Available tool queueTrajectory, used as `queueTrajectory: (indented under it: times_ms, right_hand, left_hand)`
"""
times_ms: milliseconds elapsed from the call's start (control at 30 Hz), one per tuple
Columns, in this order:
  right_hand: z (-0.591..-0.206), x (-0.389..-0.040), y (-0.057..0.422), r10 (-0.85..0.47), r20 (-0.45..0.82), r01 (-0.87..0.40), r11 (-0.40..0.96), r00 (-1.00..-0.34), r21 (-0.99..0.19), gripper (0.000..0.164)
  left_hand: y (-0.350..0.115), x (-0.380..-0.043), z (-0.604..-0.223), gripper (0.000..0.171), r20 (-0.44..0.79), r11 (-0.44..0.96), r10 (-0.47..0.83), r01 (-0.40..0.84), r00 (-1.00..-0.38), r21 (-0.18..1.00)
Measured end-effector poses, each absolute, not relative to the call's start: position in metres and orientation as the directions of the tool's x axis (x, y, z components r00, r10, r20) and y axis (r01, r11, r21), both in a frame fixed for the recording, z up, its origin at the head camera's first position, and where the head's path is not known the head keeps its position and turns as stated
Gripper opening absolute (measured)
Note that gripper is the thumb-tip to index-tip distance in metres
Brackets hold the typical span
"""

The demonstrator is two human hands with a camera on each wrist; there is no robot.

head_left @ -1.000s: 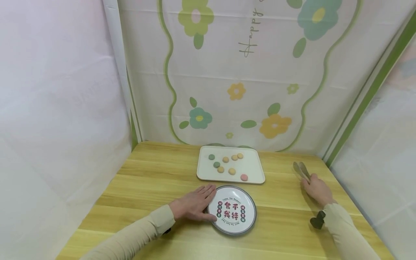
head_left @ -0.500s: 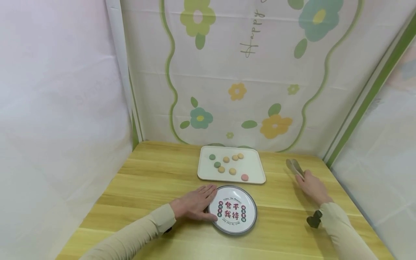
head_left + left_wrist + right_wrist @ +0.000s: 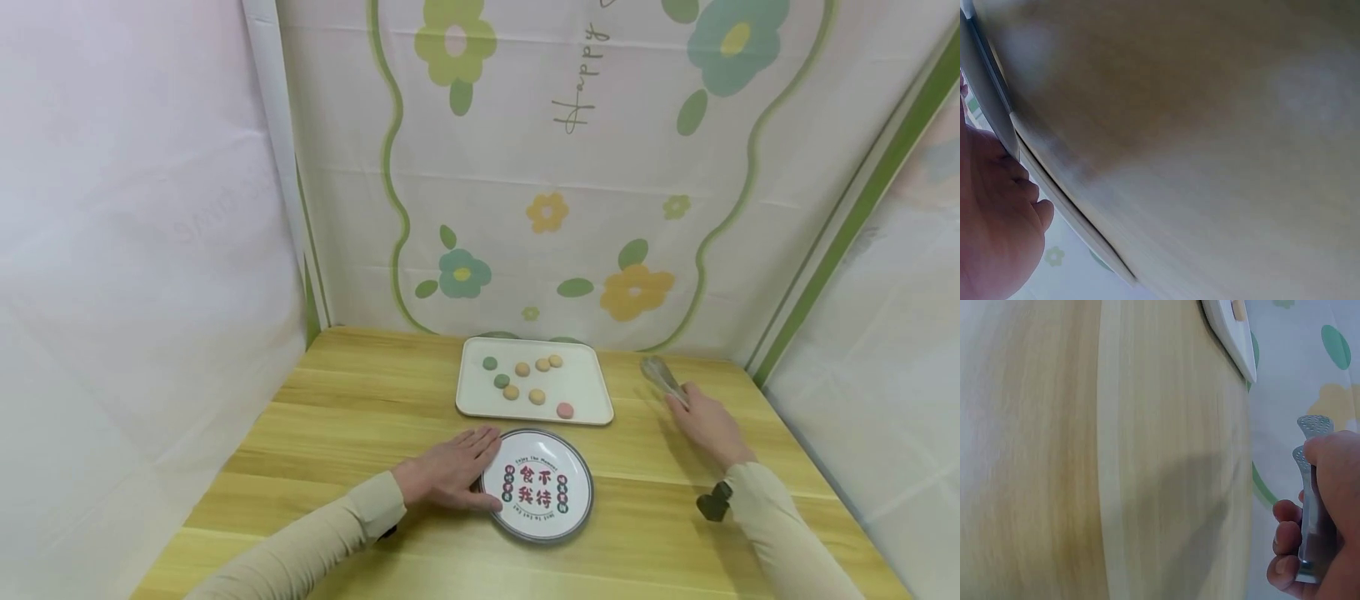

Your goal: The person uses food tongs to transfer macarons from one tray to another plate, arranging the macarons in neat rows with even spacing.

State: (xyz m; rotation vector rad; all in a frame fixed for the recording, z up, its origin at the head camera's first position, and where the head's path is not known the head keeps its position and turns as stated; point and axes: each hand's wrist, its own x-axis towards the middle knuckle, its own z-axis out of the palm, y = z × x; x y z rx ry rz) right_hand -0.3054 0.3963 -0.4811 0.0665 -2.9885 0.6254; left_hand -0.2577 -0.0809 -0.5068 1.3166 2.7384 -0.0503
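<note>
My left hand (image 3: 450,471) lies with straight fingers on the left rim of a round white plate (image 3: 551,521), which has a dark border and red lettering. In the left wrist view that hand (image 3: 997,219) shows at the plate's edge. My right hand (image 3: 712,427) grips a pair of metal tongs (image 3: 663,379), held above the table at the right. Fingers and thumb curl round the tongs (image 3: 1317,519) in the right wrist view, where their perforated tips stand a little apart. Nothing is between the tips.
Behind the plate, a white rectangular tray (image 3: 588,387) bears several small round macarons, green, tan and one pink (image 3: 565,410). All stand on a wooden table (image 3: 360,400). A flowered curtain (image 3: 487,167) hangs at the table's back edge, with white cloth walls at both sides.
My right hand has moved left with the tongs, towards the tray, and the tong tips look closer together. The left hand has stayed on the plate.
</note>
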Motion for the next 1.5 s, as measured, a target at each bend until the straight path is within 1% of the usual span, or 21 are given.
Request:
queueTrajectory:
  times_ms: [67,333,600,833,1233,1367,1500]
  right_hand:
    - [-0.48,-0.306,0.393,-0.025,0.091,-0.06,0.915,-0.996,-0.4,0.06]
    - [-0.477,-0.31,0.377,-0.015,0.039,-0.03,0.903,-0.999,-0.429,0.061]
    - [-0.472,-0.32,0.358,-0.016,0.049,-0.036,0.904,-0.999,-0.425,0.06]
    - [-0.477,-0.328,0.348,-0.03,0.059,-0.052,0.905,-0.998,-0.422,0.06]
    - [-0.476,-0.334,0.331,-0.039,0.073,-0.068,0.896,-0.997,-0.44,0.049]
    - [-0.477,-0.338,0.326,-0.058,0.118,-0.103,0.904,-0.991,-0.415,0.043]
    - [-0.476,-0.343,0.321,-0.064,0.134,-0.113,0.907,-0.989,-0.405,0.038]
  left_hand:
    - [-0.081,-0.258,-0.507,0.108,-0.106,0.625,0.777,0.78,-0.62,0.017]
    - [-0.081,-0.257,-0.508,0.108,-0.098,0.624,0.779,0.781,-0.619,0.025]
    - [-0.08,-0.257,-0.506,0.109,-0.101,0.626,0.777,0.779,-0.621,0.024]
    - [-0.08,-0.258,-0.508,0.111,-0.11,0.629,0.775,0.777,-0.622,0.035]
    - [-0.08,-0.259,-0.508,0.11,-0.105,0.624,0.779,0.78,-0.618,0.036]
    - [-0.08,-0.259,-0.508,0.11,-0.108,0.626,0.777,0.779,-0.621,0.024]
    - [-0.08,-0.259,-0.508,0.111,-0.106,0.626,0.776,0.78,-0.622,0.013]
